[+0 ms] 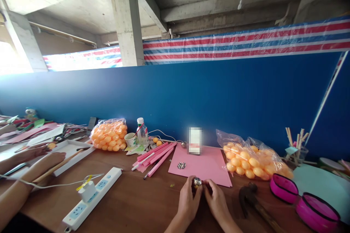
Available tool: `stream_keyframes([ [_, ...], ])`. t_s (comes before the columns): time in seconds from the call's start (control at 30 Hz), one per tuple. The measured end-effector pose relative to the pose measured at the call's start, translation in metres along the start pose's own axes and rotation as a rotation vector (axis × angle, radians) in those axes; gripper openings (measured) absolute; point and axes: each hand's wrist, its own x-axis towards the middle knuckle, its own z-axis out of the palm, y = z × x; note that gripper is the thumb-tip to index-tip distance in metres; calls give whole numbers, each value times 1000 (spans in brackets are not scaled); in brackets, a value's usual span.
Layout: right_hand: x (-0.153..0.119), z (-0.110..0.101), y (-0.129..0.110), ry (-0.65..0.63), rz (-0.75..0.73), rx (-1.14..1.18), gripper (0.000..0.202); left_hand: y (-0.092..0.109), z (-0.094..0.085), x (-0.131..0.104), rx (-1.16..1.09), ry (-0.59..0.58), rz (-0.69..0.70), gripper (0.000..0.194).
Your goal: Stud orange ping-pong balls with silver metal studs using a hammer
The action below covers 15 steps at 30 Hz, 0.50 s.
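My left hand is closed around a shiny silver ball, low in the middle of the head view at the front edge of the pink paper sheets. A yellowish patch shows on the ball's lower part. Right beside it, my right hand has its thumb and finger pinched together, nearly touching the ball; whatever is between them is too small to make out. Several small silver balls lie clustered on the paper. Another silver ball rests near the paper's back edge, beside an upright blurred device.
A hammer and magenta bands lie to the right. Bags of orange balls flank the paper. Pink strips, a paper cup, a bottle and a power strip stand left, near another person's arms.
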Motion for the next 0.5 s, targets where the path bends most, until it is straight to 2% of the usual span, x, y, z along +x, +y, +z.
stream_keyframes([
  [0.5,-1,1,3,3,-1,2,14,4,-1,-1,35,-10,10,22],
])
